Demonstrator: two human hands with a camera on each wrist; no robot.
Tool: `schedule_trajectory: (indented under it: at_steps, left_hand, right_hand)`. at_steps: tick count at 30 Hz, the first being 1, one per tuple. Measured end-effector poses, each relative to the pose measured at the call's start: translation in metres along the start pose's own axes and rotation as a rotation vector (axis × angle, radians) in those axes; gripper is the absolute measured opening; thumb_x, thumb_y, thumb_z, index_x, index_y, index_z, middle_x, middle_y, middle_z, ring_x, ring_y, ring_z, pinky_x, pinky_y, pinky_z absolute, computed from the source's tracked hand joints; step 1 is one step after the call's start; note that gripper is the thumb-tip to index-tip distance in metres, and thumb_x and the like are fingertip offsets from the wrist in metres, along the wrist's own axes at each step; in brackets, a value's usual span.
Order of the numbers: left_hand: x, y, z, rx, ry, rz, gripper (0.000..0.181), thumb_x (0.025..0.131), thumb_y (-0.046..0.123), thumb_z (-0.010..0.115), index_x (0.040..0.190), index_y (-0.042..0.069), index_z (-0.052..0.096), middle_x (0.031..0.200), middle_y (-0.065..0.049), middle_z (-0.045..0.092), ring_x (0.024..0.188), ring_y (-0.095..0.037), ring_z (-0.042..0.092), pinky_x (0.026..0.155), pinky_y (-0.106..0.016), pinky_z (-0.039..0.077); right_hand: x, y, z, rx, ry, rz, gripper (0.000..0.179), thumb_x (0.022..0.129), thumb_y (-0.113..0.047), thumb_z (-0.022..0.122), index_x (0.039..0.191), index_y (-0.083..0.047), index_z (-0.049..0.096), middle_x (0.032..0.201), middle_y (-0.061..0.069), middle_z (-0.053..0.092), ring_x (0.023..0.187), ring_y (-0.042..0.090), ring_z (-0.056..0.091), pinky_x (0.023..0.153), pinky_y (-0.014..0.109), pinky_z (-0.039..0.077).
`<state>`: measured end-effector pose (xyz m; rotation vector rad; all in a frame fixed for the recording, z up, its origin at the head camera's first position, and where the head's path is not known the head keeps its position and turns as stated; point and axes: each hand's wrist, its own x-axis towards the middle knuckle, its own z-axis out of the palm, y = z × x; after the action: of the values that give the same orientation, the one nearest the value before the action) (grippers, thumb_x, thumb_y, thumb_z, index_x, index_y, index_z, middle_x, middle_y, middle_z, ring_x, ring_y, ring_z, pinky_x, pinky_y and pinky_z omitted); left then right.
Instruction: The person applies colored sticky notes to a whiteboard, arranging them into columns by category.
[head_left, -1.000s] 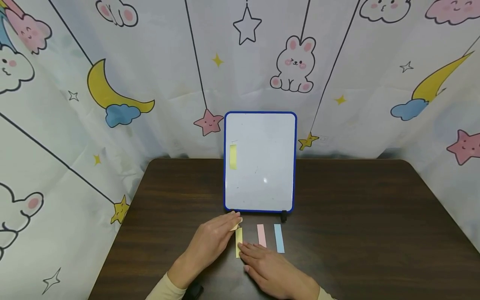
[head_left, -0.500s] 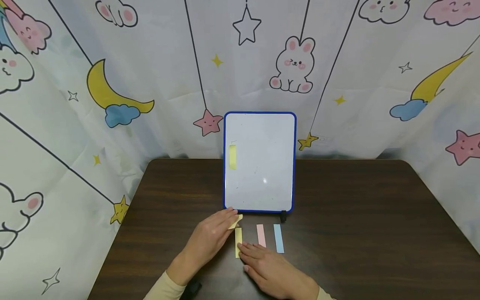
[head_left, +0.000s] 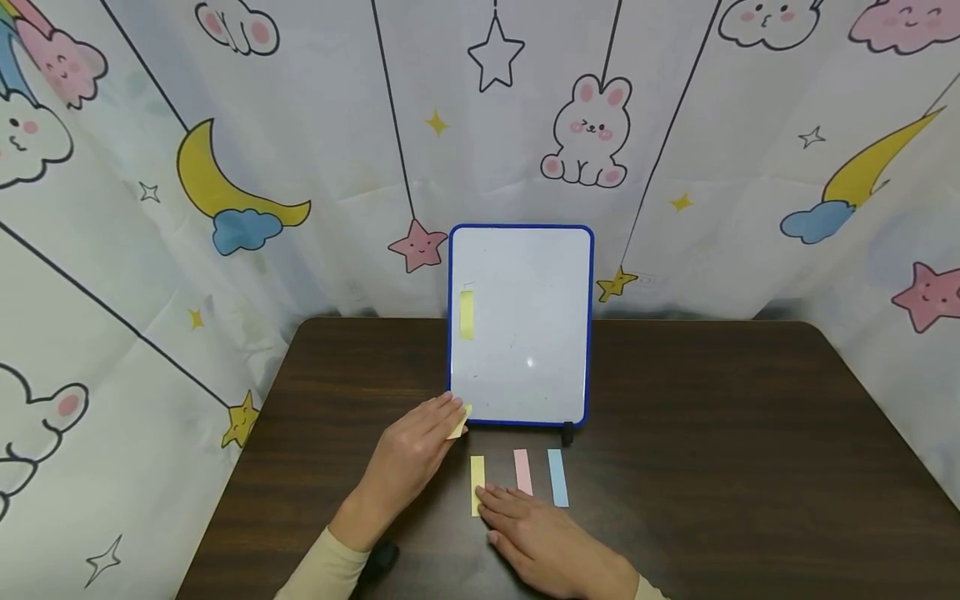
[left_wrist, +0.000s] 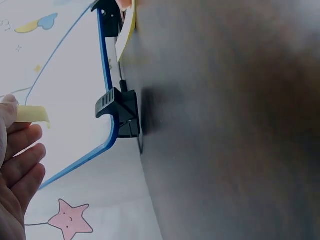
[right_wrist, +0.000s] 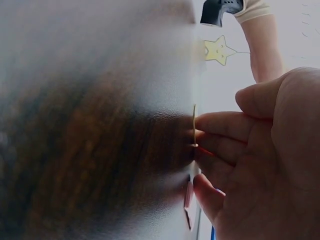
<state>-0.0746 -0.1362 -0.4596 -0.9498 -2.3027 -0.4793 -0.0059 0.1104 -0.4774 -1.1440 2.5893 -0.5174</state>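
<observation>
My left hand (head_left: 405, 458) pinches a small yellow sticky note (left_wrist: 33, 114) between thumb and index finger, in front of the whiteboard's lower left corner; the note's free end bends down. On the table, the extended fingertips of my right hand (head_left: 551, 537) rest at a yellow strip of sticky notes (head_left: 477, 482), holding its near part. In the right wrist view this yellow strip (right_wrist: 194, 125) shows edge-on beside the fingertips. The whiteboard (head_left: 528, 350), framed in blue, stands upright with one yellow sticky note (head_left: 467, 315) stuck on its left side.
A pink strip (head_left: 522, 471) and a blue strip (head_left: 558, 477) lie right of the yellow one, the pink partly behind my right hand. Black stand clips (left_wrist: 120, 112) support the board's bottom edge. A printed curtain (head_left: 337, 167) hangs behind the dark wooden table (head_left: 712, 433).
My left hand has moved up and slightly left with the pinched sticky note, from just above the yellow strip to the board's lower left corner. The right hand has stayed in place.
</observation>
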Motion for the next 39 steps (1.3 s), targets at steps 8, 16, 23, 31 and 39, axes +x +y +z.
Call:
schedule_trajectory:
  at_steps: [8, 16, 23, 31, 39]
  left_hand:
    - [0.004, -0.005, 0.005, 0.047, 0.028, 0.026, 0.051, 0.074, 0.0, 0.087, 0.123, 0.004, 0.073, 0.125, -0.01, 0.074, 0.118, -0.025, 0.07, 0.099, -0.04, 0.058]
    - [0.01, -0.013, 0.009, 0.078, 0.043, 0.02, 0.051, 0.075, -0.003, 0.086, 0.124, 0.004, 0.073, 0.127, -0.009, 0.073, 0.121, -0.024, 0.069, 0.103, -0.039, 0.056]
    - [0.016, -0.022, 0.013, 0.101, 0.051, 0.024, 0.052, 0.073, -0.003, 0.087, 0.123, 0.004, 0.073, 0.126, -0.01, 0.074, 0.119, -0.024, 0.07, 0.1, -0.039, 0.057]
    - [0.028, -0.032, 0.016, 0.12, 0.047, 0.057, 0.049, 0.078, 0.0, 0.085, 0.126, 0.005, 0.072, 0.129, -0.009, 0.072, 0.121, -0.023, 0.069, 0.102, -0.037, 0.057]
    - [0.038, -0.039, 0.02, 0.165, 0.053, 0.052, 0.051, 0.08, 0.003, 0.084, 0.129, 0.005, 0.071, 0.131, -0.008, 0.071, 0.123, -0.022, 0.068, 0.103, -0.036, 0.056]
  right_hand:
    - [-0.003, 0.0, 0.002, -0.024, 0.052, -0.028, 0.05, 0.113, -0.039, 0.029, 0.152, -0.015, 0.049, 0.16, 0.0, 0.045, 0.146, 0.022, 0.046, 0.116, 0.045, 0.046]
    - [-0.004, 0.002, 0.002, -0.054, 0.073, -0.048, 0.049, 0.113, -0.036, 0.031, 0.15, -0.012, 0.052, 0.158, 0.002, 0.048, 0.144, 0.023, 0.049, 0.114, 0.044, 0.048]
    - [-0.003, 0.002, 0.004, -0.071, 0.094, -0.074, 0.047, 0.112, -0.033, 0.034, 0.149, -0.012, 0.053, 0.156, 0.003, 0.05, 0.143, 0.023, 0.051, 0.114, 0.042, 0.049]
    - [-0.003, 0.003, 0.004, -0.068, 0.083, -0.068, 0.047, 0.112, -0.034, 0.034, 0.149, -0.012, 0.053, 0.157, 0.002, 0.05, 0.143, 0.022, 0.051, 0.114, 0.043, 0.049]
    - [-0.003, 0.003, 0.004, -0.056, 0.081, -0.064, 0.048, 0.113, -0.035, 0.032, 0.15, -0.013, 0.052, 0.158, 0.002, 0.048, 0.145, 0.021, 0.049, 0.115, 0.044, 0.047]
